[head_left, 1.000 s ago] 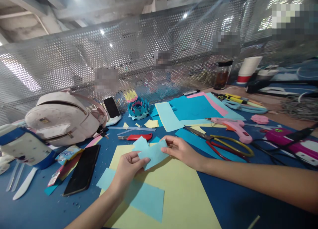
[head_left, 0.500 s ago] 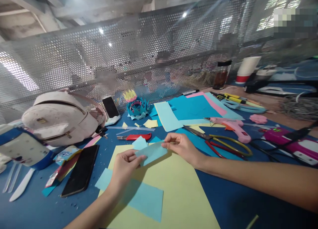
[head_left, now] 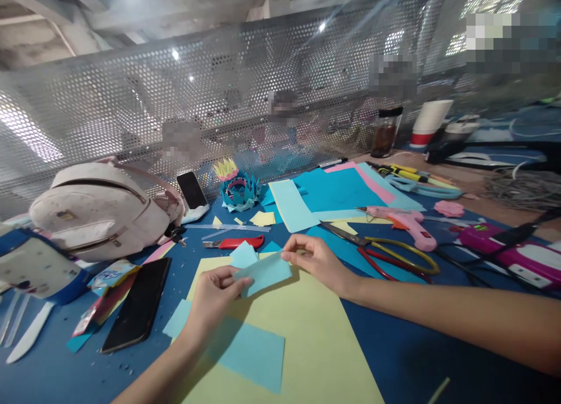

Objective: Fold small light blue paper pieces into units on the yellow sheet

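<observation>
Between both hands is a light blue strip of paper [head_left: 265, 273], held above a large pale yellow sheet [head_left: 319, 339]. My left hand [head_left: 219, 290] pinches its left end between thumb and fingers. At the upper right corner, my right hand [head_left: 313, 258] pinches it too. Another light blue sheet [head_left: 256, 351] lies on the yellow one, partly hidden under my left forearm. Small light blue paper pieces [head_left: 243, 254] rest just beyond the held strip. Farther off lies a red box cutter [head_left: 240, 242], and right of my right hand are scissors [head_left: 385, 249] with yellow and red handles.
At left are a pale backpack [head_left: 100, 211], a black phone [head_left: 138, 304] and a white plastic knife [head_left: 30, 334]. A blue paper flower [head_left: 239, 192] stands near the mesh partition [head_left: 245, 94]. A pink glue gun [head_left: 407, 223], a magenta device [head_left: 504, 252] with cables and a drink bottle [head_left: 386, 134] sit at right.
The view has shifted slightly, so the scene sits a little farther left. Both hands keep their hold on the light blue strip, nearly unmoved.
</observation>
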### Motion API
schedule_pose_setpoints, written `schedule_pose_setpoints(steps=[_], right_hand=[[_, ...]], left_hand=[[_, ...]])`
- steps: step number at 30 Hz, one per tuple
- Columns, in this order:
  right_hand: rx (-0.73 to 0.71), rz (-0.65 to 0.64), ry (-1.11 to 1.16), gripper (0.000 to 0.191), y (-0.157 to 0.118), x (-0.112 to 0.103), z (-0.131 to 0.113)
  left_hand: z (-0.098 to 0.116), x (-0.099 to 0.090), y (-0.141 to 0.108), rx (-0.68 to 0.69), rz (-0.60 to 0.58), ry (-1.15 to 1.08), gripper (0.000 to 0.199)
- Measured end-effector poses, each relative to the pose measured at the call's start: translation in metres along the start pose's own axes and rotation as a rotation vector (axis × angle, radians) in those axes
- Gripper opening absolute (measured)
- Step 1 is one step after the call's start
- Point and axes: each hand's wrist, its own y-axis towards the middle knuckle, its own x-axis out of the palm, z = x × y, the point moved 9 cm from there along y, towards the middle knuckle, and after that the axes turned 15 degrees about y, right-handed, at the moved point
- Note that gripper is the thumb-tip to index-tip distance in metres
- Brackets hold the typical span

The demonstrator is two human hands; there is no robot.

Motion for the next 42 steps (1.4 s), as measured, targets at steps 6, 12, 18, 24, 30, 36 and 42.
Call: schedule_pose_setpoints(steps=[6, 12, 18, 24, 30, 36, 42], right_hand=[[-0.020, -0.028, -0.027, 0.029, 0.000, 0.000, 0.002], [-0.029, -0.041, 0.037, 0.027, -0.001, 0.001, 0.001], [0.025, -0.016, -0.029, 0.033, -0.001, 0.000, 0.004], [0.070, -0.010, 0.027, 0.039, -0.001, 0.000, 0.010], [0.079, -0.005, -0.100, 0.036, 0.000, 0.000, 0.012], [0.093, -0.031, -0.074, 0.032, -0.001, 0.003, 0.009], [0.041, -0.050, -0.125, 0.033, -0.001, 0.004, 0.007]], left_hand=[[0.002, -0.004, 0.002, 0.027, -0.024, 0.061, 0.027], [0.005, -0.004, 0.005, 0.057, -0.059, 0.092, 0.022], [0.005, -0.006, 0.005, 0.050, -0.047, 0.086, 0.022], [0.005, -0.011, 0.004, 0.010, 0.008, 0.034, 0.032], [-0.001, -0.013, 0.003, -0.053, 0.041, -0.026, 0.040], [-0.006, -0.014, 0.005, -0.076, 0.024, -0.095, 0.042], [-0.006, -0.012, 0.005, -0.090, 0.011, -0.167, 0.042]])
